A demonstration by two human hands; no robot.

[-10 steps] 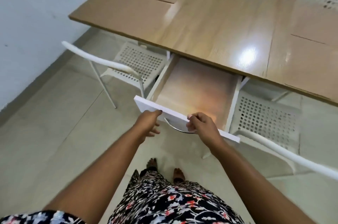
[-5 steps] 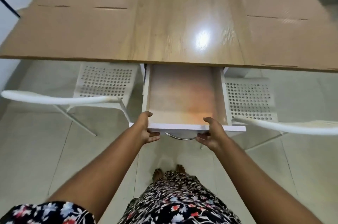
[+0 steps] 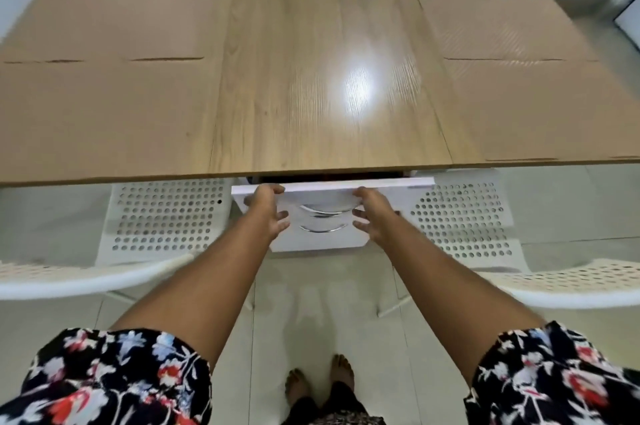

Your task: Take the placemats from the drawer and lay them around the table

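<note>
1. At the far left we see a white perforated plastic chair (image 3: 162, 216) tucked under the near edge of the table, its seat just beside the drawer unit.
2. We note a brown cardboard placemat (image 3: 104, 105) lying flat on the left end of the light wood-grain rectangular table (image 3: 311, 85), with a second sheet behind it; a thin seam separates the two.
3. Our left hand (image 3: 268, 213) rests on the left end of the white flat drawer front (image 3: 332, 187). The fingers are spread and nearly straight, with the fingertips touching the upper edge; nothing is held.
4. The drawer front sits almost flush under the table edge, with only a narrow dark gap above it. We cannot tell what the drawer contains.
5. Below it, two curved chrome handles (image 3: 323, 220) mark the white lower drawer panels (image 3: 318, 241), between both hands.
6. Our right hand (image 3: 372, 215) lies against the right part of the same drawer front, fingers extended and apart, gripping nothing.
7. Further brown cardboard placemats (image 3: 540, 105) cover the right end of the table.
8. A second white perforated plastic chair (image 3: 460, 213) stands at the right of the drawer unit.
</note>
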